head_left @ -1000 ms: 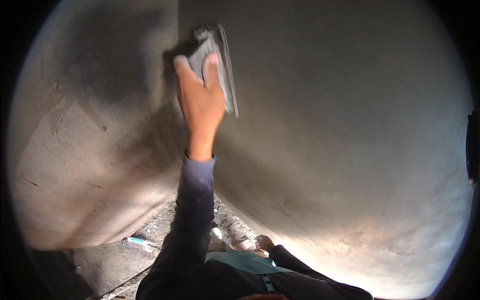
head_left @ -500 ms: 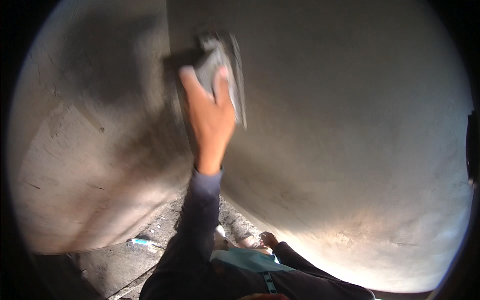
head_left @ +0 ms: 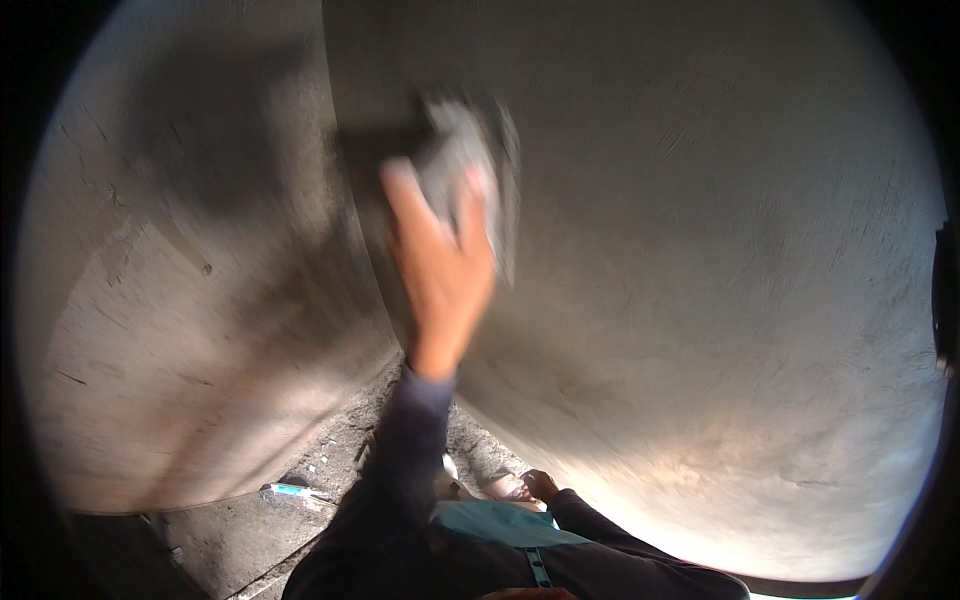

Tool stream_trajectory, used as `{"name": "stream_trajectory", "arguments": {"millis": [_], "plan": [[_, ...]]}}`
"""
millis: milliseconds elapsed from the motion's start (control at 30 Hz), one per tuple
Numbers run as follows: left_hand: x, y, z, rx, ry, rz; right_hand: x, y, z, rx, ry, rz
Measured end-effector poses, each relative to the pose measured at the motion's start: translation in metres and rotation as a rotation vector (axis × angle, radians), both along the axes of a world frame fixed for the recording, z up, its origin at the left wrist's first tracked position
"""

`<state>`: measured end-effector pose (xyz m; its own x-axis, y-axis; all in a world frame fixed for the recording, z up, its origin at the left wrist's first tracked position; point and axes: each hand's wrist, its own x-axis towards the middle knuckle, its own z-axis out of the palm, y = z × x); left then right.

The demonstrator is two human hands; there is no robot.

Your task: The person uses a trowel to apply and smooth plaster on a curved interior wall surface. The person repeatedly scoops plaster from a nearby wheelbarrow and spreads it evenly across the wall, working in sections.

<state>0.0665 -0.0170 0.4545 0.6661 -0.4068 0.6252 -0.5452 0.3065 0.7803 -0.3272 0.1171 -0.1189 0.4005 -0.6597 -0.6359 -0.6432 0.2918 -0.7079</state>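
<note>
My left hand reaches up the smooth grey wall and is closed round a plastering trowel. The trowel's flat blade lies along the wall, just right of the inside corner. Motion smears both hand and tool, and part of the handle is behind my fingers. Low down at my right side, beside the foot of that wall, is my right hand. It is small and dark, with its fingers curled in; anything inside them is hidden.
A second, scratched wall meets the first along the corner on the left and carries my arm's shadow. Below lies a rough, dusty floor with crumbs of debris. A blue and white object rests there near the left wall's base.
My left hand and the trowel have shifted down and to the right in view. The corner line has moved slightly too, so my head has turned a little. My right hand looks much the same.
</note>
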Motion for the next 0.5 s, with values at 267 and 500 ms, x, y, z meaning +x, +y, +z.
{"name": "stream_trajectory", "arguments": {"millis": [267,500], "plan": [[0.002,-0.003,0.030,-0.009,-0.130,0.031,0.008,-0.006,0.006,-0.059,0.096,0.075],[-0.037,-0.002,-0.027,-0.106,-0.192,0.027,0.021,0.002,-0.013,-0.029,0.035,0.037]]}}
